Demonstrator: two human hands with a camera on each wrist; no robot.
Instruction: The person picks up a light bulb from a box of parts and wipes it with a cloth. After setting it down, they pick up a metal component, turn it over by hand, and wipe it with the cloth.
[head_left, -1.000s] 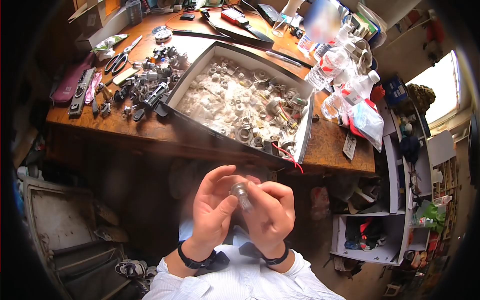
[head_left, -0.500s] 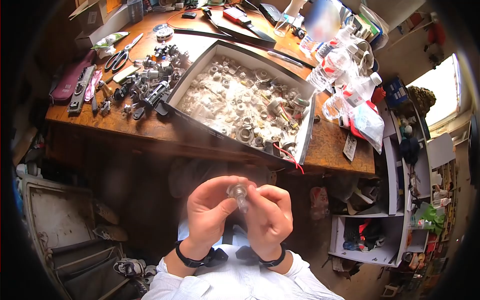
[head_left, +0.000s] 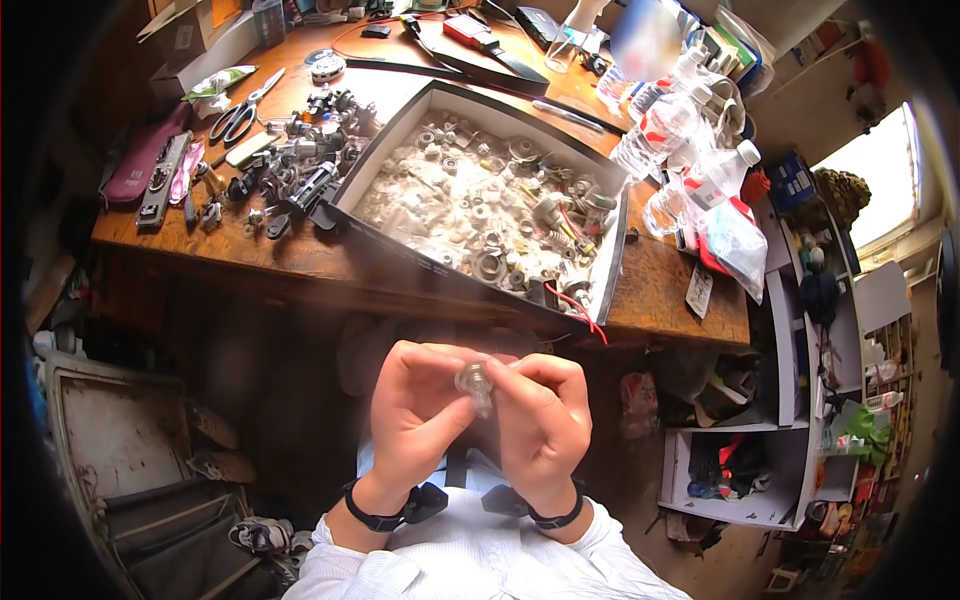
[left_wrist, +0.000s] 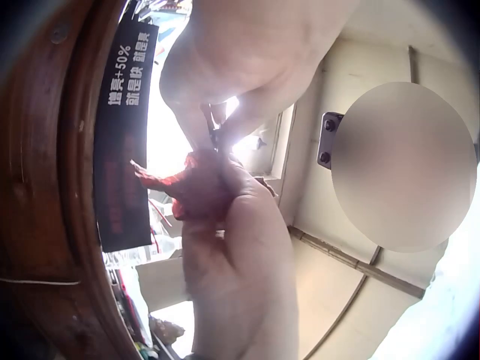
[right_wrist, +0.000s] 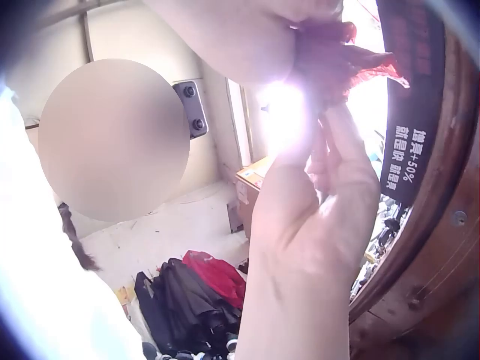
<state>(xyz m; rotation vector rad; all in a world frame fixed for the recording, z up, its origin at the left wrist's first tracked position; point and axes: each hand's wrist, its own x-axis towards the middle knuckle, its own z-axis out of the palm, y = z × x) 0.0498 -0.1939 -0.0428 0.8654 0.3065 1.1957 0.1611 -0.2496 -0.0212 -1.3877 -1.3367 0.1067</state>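
In the head view, a small clear bulb with a ringed metal collar is held between both hands, in front of the chest. My left hand pinches it from the left, thumb below and fingers arched over. From the right, my right hand pinches it with thumb and forefinger, its other fingers curled. A crumpled red piece sticks out of the right hand in the left wrist view. The same red piece shows at the upper right of the right wrist view. Fingers partly hide the bulb.
Beyond the hands, a shallow box full of small metal and glass parts sits at the table's front edge. Left of it lie a heap of metal-based bulbs and scissors. Plastic bottles stand at the right.
The left fingers have lowered from raised to arched over the bulb. The bulb has tilted, its collar turned more toward the head camera. Both hands stay close together.
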